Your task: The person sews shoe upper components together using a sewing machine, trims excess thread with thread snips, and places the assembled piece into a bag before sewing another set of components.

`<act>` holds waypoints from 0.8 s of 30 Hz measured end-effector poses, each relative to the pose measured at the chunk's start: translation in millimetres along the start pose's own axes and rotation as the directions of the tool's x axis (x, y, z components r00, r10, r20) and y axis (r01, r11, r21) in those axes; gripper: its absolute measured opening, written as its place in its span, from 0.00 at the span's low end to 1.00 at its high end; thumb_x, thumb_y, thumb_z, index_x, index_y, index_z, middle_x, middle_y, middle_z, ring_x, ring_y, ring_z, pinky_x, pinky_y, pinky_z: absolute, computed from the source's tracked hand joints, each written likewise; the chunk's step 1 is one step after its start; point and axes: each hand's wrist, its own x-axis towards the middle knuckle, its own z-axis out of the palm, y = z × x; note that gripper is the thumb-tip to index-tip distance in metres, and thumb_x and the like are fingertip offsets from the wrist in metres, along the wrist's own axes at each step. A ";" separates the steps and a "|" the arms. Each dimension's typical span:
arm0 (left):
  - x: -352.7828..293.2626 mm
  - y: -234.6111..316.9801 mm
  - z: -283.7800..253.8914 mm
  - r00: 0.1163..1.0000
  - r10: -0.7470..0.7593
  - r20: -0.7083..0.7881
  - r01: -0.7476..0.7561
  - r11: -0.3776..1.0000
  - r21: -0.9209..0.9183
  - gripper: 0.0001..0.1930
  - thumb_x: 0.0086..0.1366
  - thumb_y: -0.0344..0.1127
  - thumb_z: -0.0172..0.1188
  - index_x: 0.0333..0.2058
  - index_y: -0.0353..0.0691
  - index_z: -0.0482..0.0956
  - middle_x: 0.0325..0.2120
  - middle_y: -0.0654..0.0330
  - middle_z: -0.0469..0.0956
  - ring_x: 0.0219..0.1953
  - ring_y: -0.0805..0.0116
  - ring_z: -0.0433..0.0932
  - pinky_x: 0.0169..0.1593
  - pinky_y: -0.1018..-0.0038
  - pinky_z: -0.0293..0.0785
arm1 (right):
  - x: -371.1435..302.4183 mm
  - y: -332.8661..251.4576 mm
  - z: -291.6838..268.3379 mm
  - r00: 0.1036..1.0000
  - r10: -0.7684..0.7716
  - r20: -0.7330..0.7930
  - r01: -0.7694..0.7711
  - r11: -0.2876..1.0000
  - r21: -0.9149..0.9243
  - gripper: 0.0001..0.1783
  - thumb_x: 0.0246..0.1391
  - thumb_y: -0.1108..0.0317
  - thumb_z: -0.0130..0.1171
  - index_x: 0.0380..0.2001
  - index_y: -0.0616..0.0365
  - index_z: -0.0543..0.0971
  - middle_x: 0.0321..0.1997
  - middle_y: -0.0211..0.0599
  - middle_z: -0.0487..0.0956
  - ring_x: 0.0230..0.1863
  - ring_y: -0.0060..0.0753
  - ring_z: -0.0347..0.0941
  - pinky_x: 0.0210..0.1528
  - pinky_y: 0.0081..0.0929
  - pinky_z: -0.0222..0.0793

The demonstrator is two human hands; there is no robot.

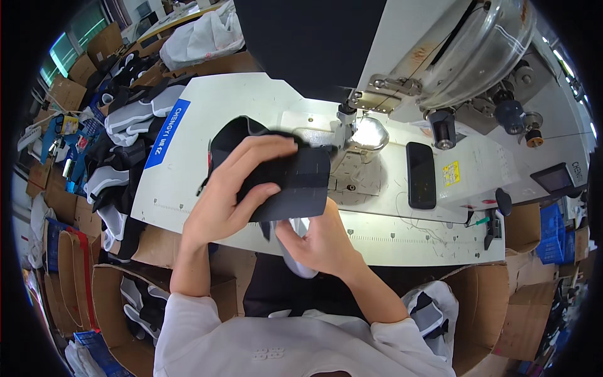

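A black and dark grey fabric piece (295, 182) is held over the front of a white sewing machine bed (182, 188). My left hand (229, 182) rests on its left side, thumb and fingers bent over its upper face. From below, my right hand (323, 242) grips the piece's lower right side, its fingers partly hidden behind the dark flap. A light grey part (294, 257) hangs under the flap by my right thumb. Just right of the piece's far corner stands the sewing head's presser foot (344, 129), beside a lit lamp spot.
A black phone (421, 176) lies on the bed at the right, near loose threads. Black and grey pieces (135, 119) are heaped along the left. Cardboard boxes (483, 308) with more pieces flank my lap. The machine head (314, 44) overhangs the far side.
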 end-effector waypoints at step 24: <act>-63.8 -4.6 58.1 0.341 -0.308 -0.888 0.135 0.951 -0.277 0.34 0.72 0.63 0.40 0.46 0.30 0.70 0.40 0.54 0.76 0.42 0.69 0.72 0.51 0.75 0.65 | 1.5 54.6 33.9 0.727 0.620 0.295 -0.555 0.277 0.785 0.21 0.63 0.58 0.59 0.51 0.63 0.74 0.47 0.40 0.81 0.50 0.32 0.78 0.56 0.29 0.71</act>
